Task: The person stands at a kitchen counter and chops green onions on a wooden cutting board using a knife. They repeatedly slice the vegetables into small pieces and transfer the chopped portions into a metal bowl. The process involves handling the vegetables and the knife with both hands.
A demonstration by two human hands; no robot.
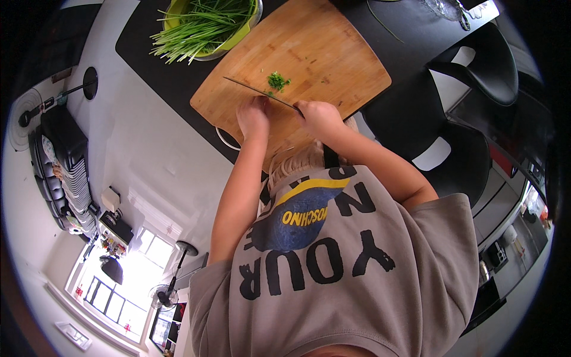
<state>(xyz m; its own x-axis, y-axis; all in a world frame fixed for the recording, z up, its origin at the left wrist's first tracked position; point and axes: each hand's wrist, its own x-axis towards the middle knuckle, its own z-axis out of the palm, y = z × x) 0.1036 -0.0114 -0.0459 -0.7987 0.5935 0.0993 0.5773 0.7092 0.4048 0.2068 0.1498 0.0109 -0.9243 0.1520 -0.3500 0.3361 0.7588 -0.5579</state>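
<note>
My right hand (320, 119) grips the handle of a kitchen knife (250, 87). The thin blade reaches up and left over a wooden cutting board (343, 49). My left hand (254, 117) is curled on the board just below the blade, with its fingertips close to the edge. Whether it holds anything is hidden by the fingers. A small heap of chopped green herbs (277, 80) lies just beyond the blade, and a few green bits are scattered around it.
A yellow-green strainer (238, 38) inside a metal bowl (260, 12) holds long green stalks (196, 33) beyond the board's left side. The board rests on a black table (147, 40). Black chairs (401, 111) stand at the right. A loose green stalk (386, 26) lies on the tabletop.
</note>
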